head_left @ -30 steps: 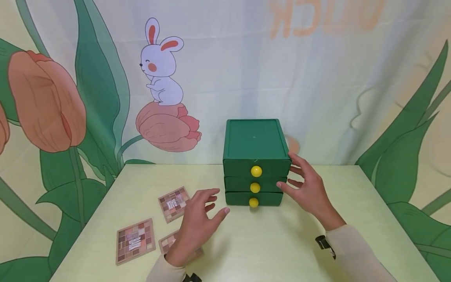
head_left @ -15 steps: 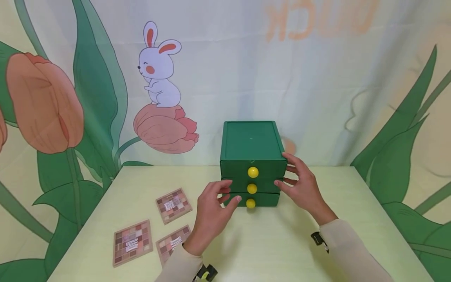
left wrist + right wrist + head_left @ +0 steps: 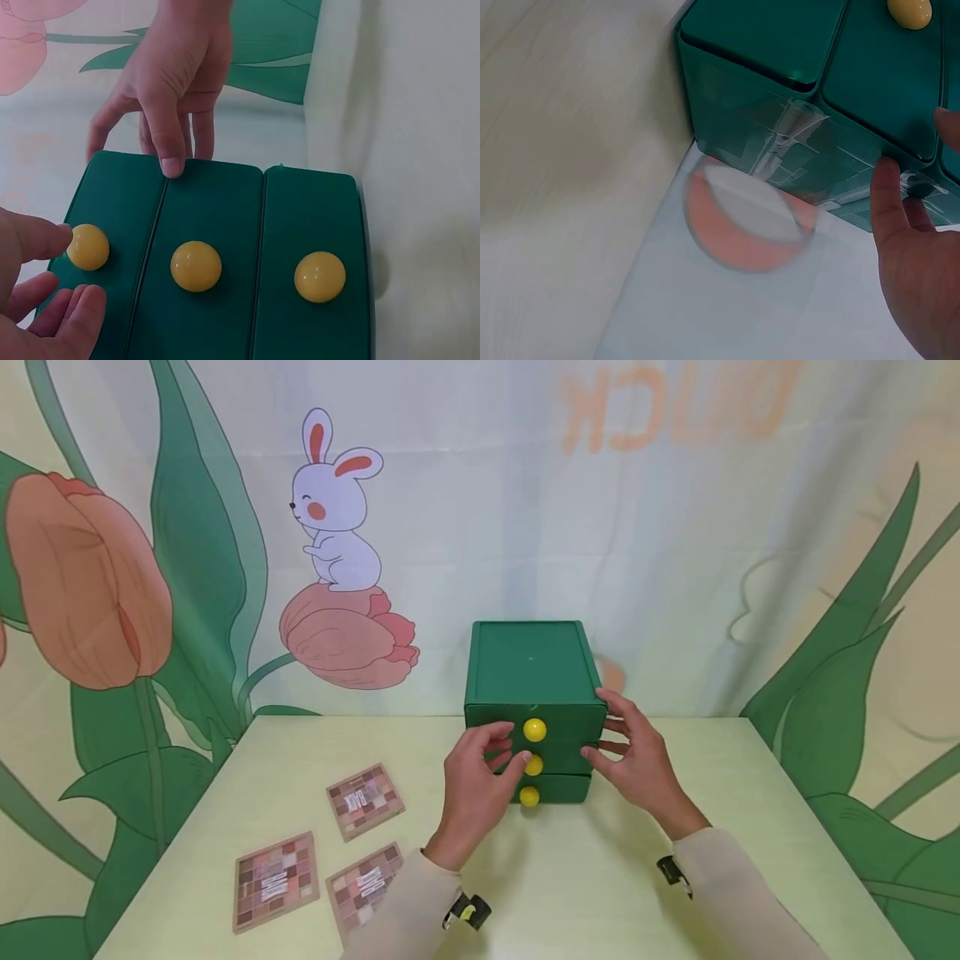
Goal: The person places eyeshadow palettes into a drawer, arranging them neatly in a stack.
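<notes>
A small green drawer cabinet (image 3: 531, 662) with three yellow ball knobs stands at the back of the table. My left hand (image 3: 478, 789) is in front of its left side, fingers loosely bent and parted. In the left wrist view its fingertips are right at the top drawer's knob (image 3: 90, 247), not closed around it. My right hand (image 3: 636, 767) holds the cabinet's right front edge, with the thumb at the front and the fingers along the side. Clear tape (image 3: 784, 139) shows on that side wall in the right wrist view.
Left on the table (image 3: 585, 893) lie three eyeshadow palettes: one farther back (image 3: 365, 802), one at far left (image 3: 275, 882), and a third palette (image 3: 365, 883) partly behind my left sleeve. A printed curtain (image 3: 480, 527) hangs close behind the cabinet.
My left hand has moved right and up, from beside the cabinet to its front near the knobs. My right hand stays at the cabinet's right edge. The view has shifted slightly.
</notes>
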`<state>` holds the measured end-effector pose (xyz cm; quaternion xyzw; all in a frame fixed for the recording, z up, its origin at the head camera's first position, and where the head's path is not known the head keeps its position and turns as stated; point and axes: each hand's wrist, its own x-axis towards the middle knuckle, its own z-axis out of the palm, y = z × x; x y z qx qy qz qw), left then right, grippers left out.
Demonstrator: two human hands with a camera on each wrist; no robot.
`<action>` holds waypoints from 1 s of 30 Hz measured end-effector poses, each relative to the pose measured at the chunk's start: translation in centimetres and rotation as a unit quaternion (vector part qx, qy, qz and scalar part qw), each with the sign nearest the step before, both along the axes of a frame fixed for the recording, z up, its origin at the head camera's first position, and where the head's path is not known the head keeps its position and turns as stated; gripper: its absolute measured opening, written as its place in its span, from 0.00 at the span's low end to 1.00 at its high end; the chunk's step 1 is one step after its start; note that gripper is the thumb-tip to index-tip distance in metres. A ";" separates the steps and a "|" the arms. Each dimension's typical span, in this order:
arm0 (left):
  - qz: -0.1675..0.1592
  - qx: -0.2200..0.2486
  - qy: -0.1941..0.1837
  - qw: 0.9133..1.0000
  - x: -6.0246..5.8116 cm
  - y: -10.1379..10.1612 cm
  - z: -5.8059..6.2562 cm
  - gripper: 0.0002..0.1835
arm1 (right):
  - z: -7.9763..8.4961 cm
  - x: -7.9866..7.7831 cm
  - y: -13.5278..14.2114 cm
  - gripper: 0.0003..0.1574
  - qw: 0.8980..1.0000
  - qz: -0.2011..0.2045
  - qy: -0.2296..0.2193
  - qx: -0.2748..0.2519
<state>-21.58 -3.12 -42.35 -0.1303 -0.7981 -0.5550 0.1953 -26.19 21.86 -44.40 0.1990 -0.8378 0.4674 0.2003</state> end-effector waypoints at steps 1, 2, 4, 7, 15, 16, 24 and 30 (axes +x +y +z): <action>-0.001 0.004 0.001 1.000 -0.1 0.2 0.0 0.22 | -0.1 0.0 0.0 0.59 1.000 -0.001 0.001 0.001; -0.001 0.008 0.001 1.000 -0.2 0.4 0.0 0.22 | -0.2 -0.1 0.0 0.59 1.000 -0.002 0.004 0.001; -0.001 0.017 0.000 1.000 -0.4 0.7 0.0 0.21 | -0.3 -0.1 0.0 0.59 1.000 -0.002 0.007 0.000; 0.003 0.031 0.003 0.999 -0.5 1.2 0.0 0.20 | -0.6 -0.2 0.0 0.60 1.000 -0.003 0.011 -0.001; 0.011 0.055 0.019 0.998 -0.9 2.4 0.0 0.18 | -1.0 -0.3 0.0 0.60 1.000 -0.005 0.029 0.002; 0.012 0.058 0.019 0.998 -1.0 2.6 0.0 0.18 | -0.9 -0.3 0.0 0.59 1.000 -0.004 0.030 0.000; 0.028 0.088 0.009 0.996 -1.2 3.5 -0.4 0.18 | -0.8 -0.1 -0.1 0.59 0.999 -0.008 0.035 -0.008; 0.053 0.107 0.014 0.993 -1.4 4.2 -0.7 0.16 | -0.8 -0.2 -0.2 0.58 0.999 -0.005 0.039 -0.016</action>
